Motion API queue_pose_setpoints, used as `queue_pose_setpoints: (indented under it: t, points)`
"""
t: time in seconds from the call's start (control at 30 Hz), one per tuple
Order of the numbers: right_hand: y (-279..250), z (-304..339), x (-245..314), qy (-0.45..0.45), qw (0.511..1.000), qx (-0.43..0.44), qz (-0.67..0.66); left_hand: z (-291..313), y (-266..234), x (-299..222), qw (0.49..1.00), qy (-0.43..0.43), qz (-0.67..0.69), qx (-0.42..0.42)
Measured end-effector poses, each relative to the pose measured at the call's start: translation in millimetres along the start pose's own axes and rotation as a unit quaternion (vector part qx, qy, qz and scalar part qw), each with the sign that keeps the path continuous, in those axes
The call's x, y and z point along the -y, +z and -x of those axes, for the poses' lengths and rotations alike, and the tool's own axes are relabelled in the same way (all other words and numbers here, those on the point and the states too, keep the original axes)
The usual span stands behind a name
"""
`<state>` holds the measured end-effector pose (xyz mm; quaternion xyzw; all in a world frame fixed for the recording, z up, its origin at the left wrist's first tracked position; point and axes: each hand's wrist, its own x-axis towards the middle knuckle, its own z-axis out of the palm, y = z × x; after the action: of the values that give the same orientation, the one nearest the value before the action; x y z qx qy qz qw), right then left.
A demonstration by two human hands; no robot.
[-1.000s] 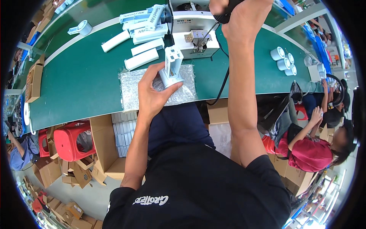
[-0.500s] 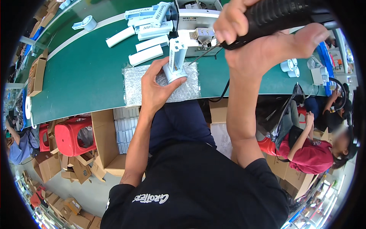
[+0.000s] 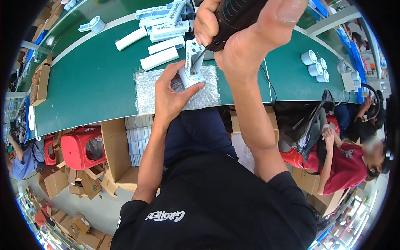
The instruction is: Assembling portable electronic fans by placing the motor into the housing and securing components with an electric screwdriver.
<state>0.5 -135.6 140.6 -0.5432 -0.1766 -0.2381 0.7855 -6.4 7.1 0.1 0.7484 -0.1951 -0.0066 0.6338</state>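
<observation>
Pale-blue plastic housing [image 3: 188, 62] held upright over bubble-wrap sheet [image 3: 146, 96] at near edge of green bench [image 3: 91, 83], round base grasped between thumb and fingers of left hand [image 3: 170, 93]. Black driver [image 3: 235, 21] clasped in curled fingers of right hand [image 3: 246, 48], thumb stretched out; shaft slanted into housing's open channel, tip contact not discernible. Housing judged light, stiff, slightly slippery, thin walls perhaps breakable; best gripped low, around base. Half second earlier, shaft seen right of housing, apart; driver since brought over, left-hand hold little changed.
</observation>
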Motion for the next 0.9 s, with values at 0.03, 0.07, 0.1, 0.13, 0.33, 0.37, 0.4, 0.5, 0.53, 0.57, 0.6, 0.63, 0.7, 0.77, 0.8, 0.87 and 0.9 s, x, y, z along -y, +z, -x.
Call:
queue_pose_setpoints:
  t: [0.03,0.07,0.1,0.13,0.33,0.37,0.4,0.5,0.53,0.57,0.6,0.63,0.7,0.77,0.8,0.87,0.9]
  points:
    - [0,0,2,0.001,1.0,0.01,-0.004,0,-1,-1,1.0,0.002,-0.007,0.0]
    - [-1,-1,4,0.001,1.0,0.019,-0.007,0,-1,0,1.0,0.002,-0.007,0.0]
    - [-1,-1,4,0.001,1.0,0.019,-0.007,0,-1,0,1.0,0.005,-0.008,-0.001]
    - [-1,-2,4,0.003,0.999,0.027,-0.02,0,-1,1,1.0,0.007,-0.01,-0.001]
    - [2,0,12,0.016,1.0,-0.007,0.022,0,-1,1,1.0,0.011,-0.014,0.0]
    - [-2,0,16,0.012,0.999,-0.004,0.05,0,2,1,1.0,0.014,-0.01,0.005]
    - [-4,-2,11,0.008,0.998,-0.009,0.059,-2,6,2,1.0,0.024,-0.003,0.006]
    - [-5,-13,-14,-0.041,0.999,-0.029,0.004,2,-1,23,0.999,0.041,-0.027,0.005]
    - [-1,-12,-12,-0.069,0.994,-0.035,0.083,4,-4,29,0.997,0.039,-0.07,-0.011]
    - [0,-9,-9,-0.098,0.98,-0.048,0.168,0,-3,13,0.999,0.026,-0.025,0.01]
    - [4,-8,-10,-0.122,0.961,-0.058,0.243,4,-9,20,0.998,-0.011,-0.055,0.019]
    - [11,-6,-13,-0.09,0.988,-0.049,0.115,5,-9,26,0.999,0.009,-0.037,-0.005]
    - [18,-10,-21,-0.082,0.996,-0.028,0.027,8,-4,16,0.999,0.018,0.038,-0.029]
    - [23,-9,-23,-0.073,0.997,-0.018,0.037,10,-14,22,0.999,0.01,-0.039,-0.013]
    - [23,-13,-25,-0.118,0.988,-0.063,0.077,10,-26,32,0.992,-0.007,-0.128,0.003]
    - [-7,1,-31,0.011,0.993,-0.074,0.09,5,-6,16,0.992,-0.039,-0.119,0.007]
    - [-17,9,-16,-0.019,0.993,-0.095,0.062,9,1,10,0.996,0.005,-0.091,-0.013]
